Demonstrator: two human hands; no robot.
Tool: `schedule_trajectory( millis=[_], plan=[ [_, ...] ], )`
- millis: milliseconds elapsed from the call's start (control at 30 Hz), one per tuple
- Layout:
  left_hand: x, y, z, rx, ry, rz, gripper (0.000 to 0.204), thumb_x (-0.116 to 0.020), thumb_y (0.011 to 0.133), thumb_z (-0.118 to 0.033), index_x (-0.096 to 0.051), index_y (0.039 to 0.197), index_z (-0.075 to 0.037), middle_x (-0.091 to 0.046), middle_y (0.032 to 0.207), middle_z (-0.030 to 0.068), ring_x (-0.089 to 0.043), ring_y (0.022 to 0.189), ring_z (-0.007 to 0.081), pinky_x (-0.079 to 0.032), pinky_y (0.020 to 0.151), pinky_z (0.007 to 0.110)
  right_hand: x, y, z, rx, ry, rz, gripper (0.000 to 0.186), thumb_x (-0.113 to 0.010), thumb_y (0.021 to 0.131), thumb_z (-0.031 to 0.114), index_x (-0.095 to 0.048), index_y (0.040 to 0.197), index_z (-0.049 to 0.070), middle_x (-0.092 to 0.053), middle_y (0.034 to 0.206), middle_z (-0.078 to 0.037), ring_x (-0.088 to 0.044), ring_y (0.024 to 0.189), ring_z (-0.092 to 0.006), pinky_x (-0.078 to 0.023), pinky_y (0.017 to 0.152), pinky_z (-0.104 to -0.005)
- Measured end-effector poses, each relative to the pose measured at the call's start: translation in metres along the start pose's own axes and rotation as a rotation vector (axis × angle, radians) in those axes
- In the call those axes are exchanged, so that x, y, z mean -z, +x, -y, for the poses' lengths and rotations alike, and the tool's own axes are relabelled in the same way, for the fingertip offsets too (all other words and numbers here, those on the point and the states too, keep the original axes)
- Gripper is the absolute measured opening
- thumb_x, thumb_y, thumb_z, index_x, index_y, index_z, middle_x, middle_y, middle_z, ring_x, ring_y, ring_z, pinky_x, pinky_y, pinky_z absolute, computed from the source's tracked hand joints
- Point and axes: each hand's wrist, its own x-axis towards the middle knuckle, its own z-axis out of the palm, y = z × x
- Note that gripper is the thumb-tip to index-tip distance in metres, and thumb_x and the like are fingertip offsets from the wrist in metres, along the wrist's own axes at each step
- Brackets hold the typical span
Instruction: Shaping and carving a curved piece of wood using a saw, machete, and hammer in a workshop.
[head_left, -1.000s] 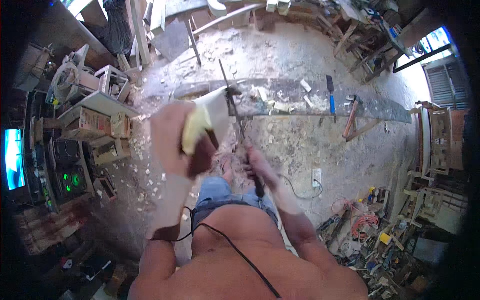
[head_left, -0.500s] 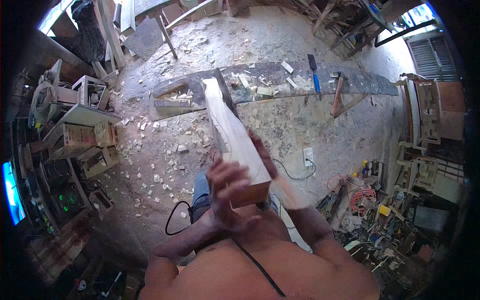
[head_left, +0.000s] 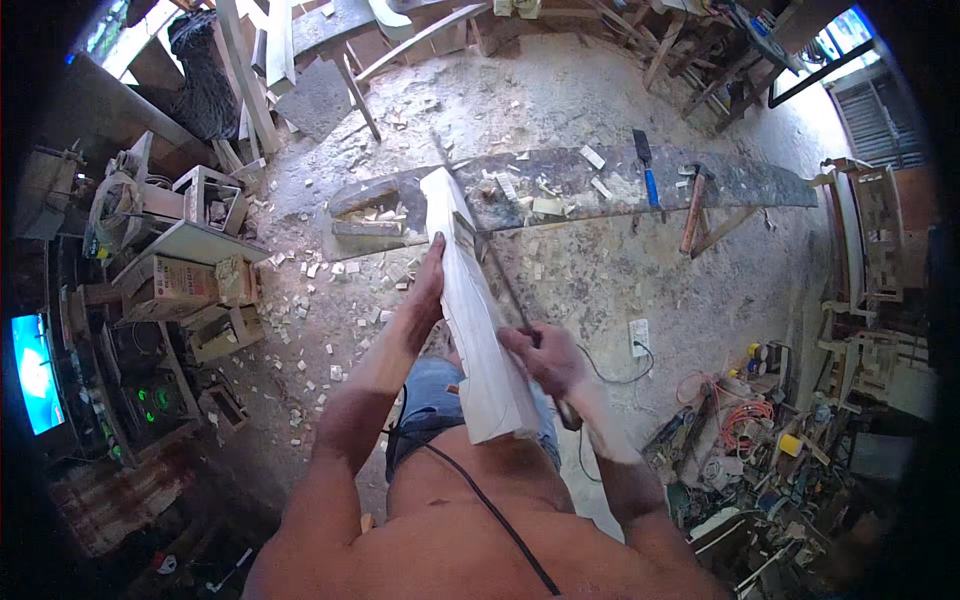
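Note:
A long pale wooden piece (head_left: 472, 330) with a notched, shaped profile slants from above the workbench down to my belly. My left hand (head_left: 427, 287) grips its left side, fingers pressed on the wood. My right hand (head_left: 548, 362) is closed on a long thin dark tool (head_left: 512, 290), probably a file or blade, which runs alongside the wood's right side, its lower end below my hand. The dark, chip-strewn plank bench (head_left: 754, 185) lies across the view beyond, bearing a blue-handled chisel (head_left: 650, 185) and a hammer (head_left: 695, 205).
Wood offcuts and boards crowd the top and left, along with a cardboard box (head_left: 175, 290) and a lit screen (head_left: 38, 373). Wood chips litter the floor. At right are a power socket (head_left: 640, 337), a cable, an orange cord (head_left: 748, 415) and piled tools.
Since half a second ago, my left hand has moved forward from the near end to the wood's left side. The wood has turned slightly, and my right hand has dropped lower with the tool.

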Motion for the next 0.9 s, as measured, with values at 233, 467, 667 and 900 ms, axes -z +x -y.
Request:
schedule_trajectory(
  millis=[233, 467, 667, 900],
  plan=[
    [-0.021, 0.0, -0.039, -0.47, -0.167, -0.156, 0.064, -0.048, 0.105, -0.06, -0.058, 0.129, -0.003, -0.066, 0.104, 0.0107, -0.066, 0.094, 0.024, -0.056, 0.088, 0.039, 0.099, -0.043, -0.003, -0.005, 0.1, -0.266, 0.035, -0.051, 0.105, 0.019, -0.061, 0.135, 0.002, -0.069, 0.087, -0.008, -0.063, 0.075, -0.0166, -0.051, 0.072, -0.0333],
    [-0.051, -0.054, -0.13, -0.964, 0.12, -0.137, 0.057, -0.07, 0.097, -0.035, -0.048, 0.137, 0.0, -0.061, 0.127, 0.012, -0.059, 0.117, 0.0209, -0.047, 0.103, 0.035, 0.046, -0.023, -0.099, 0.036, 0.31, -0.656, 0.038, -0.049, 0.107, 0.028, -0.068, 0.123, -0.001, -0.067, 0.087, -0.01, -0.06, 0.072, -0.017, -0.047, 0.065, -0.033],
    [0.006, -0.026, -0.149, -1.075, 0.624, -0.268, 0.071, -0.083, 0.084, -0.012, -0.043, 0.141, 0.0, -0.062, 0.13, 0.0144, -0.059, 0.123, 0.0225, -0.046, 0.11, 0.037, -0.001, -0.023, -0.121, 0.078, 0.261, -0.398, 0.042, -0.052, 0.106, 0.039, -0.07, 0.107, 0.001, -0.045, 0.056, 0.004, -0.045, 0.044, -0.0096, -0.032, 0.041, -0.0317],
    [0.068, -0.104, -0.228, -1.287, 0.607, -0.315, 0.051, -0.072, 0.096, -0.027, -0.056, 0.137, -0.002, -0.064, 0.131, 0.0106, -0.065, 0.112, 0.0218, -0.05, 0.099, 0.037, -0.005, -0.028, -0.119, 0.288, -0.045, -0.337, 0.039, -0.049, 0.107, 0.035, -0.07, 0.114, 0.002, -0.056, 0.06, -0.007, -0.057, 0.055, -0.0206, -0.045, 0.053, -0.0383]
  ],
)
